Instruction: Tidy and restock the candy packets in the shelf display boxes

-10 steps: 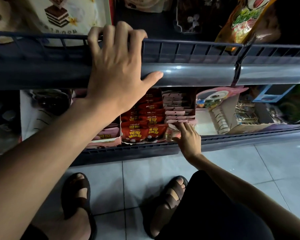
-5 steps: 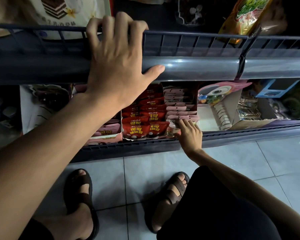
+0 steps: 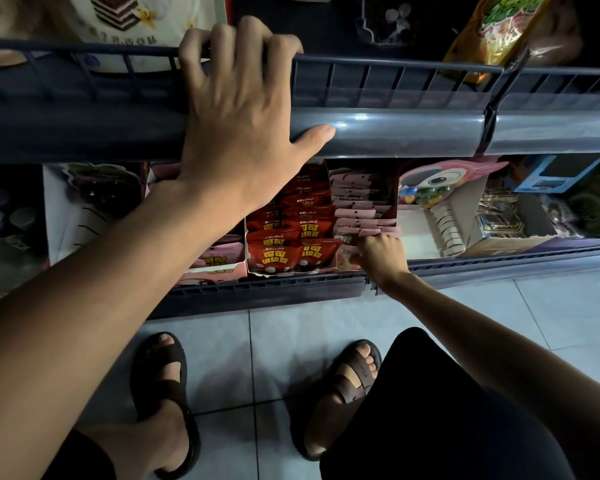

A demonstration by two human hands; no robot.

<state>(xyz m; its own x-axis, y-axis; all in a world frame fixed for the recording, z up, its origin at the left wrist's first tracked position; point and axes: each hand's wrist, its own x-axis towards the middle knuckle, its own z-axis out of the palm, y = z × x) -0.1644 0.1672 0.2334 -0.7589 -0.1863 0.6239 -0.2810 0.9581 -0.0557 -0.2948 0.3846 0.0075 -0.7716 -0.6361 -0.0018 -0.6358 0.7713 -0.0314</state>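
On the low shelf, a display box of red candy packets [image 3: 291, 233] stands beside a row of pink candy packets [image 3: 361, 202] in a dark box. My right hand [image 3: 378, 254] reaches down to the front of the pink row, its fingers curled around the front pink packets. My left hand [image 3: 236, 112] is clamped over the dark rail of the upper shelf [image 3: 395, 81], with the thumb on the rail's face. Left of the red box, a pink box with yellow-lettered packets [image 3: 219, 261] is partly hidden under my left forearm.
A pink bird toy display [image 3: 437, 185] and a blue box [image 3: 561, 173] stand to the right on the low shelf, and a white box [image 3: 84, 216] to the left. The upper shelf holds a cake box [image 3: 118, 15] and a snack bag [image 3: 492, 29]. My sandalled feet rest on pale floor tiles [image 3: 534, 323].
My right hand has slid a little lower and its fingers have curled tighter on the front pink packets. My left hand stays on the upper rail.
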